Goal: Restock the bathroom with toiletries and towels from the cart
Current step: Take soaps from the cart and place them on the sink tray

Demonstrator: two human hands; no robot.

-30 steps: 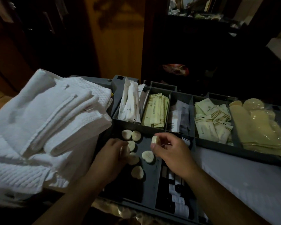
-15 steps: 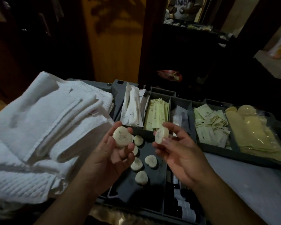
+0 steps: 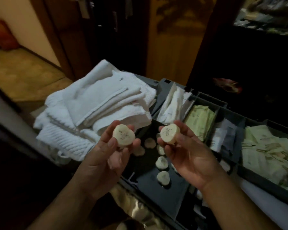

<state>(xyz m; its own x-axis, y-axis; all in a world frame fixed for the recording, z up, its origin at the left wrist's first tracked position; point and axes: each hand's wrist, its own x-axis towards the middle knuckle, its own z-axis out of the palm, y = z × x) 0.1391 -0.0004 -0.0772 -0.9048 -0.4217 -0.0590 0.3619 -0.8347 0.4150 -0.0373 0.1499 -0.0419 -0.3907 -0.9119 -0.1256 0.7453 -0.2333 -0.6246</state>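
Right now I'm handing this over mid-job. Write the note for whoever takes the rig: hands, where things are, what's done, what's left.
Left hand: palm up, fingers curled round a heart-shaped soap.
Right hand: same hold on a second soap.
Both are held above the cart tray; loose soaps lie in its dark compartment.
Folded white towels are stacked on the cart, left of the tray. Sachets fill the far compartments.
Done: two soaps picked.
Left: carry them to the bathroom, then the towels and other toiletries.
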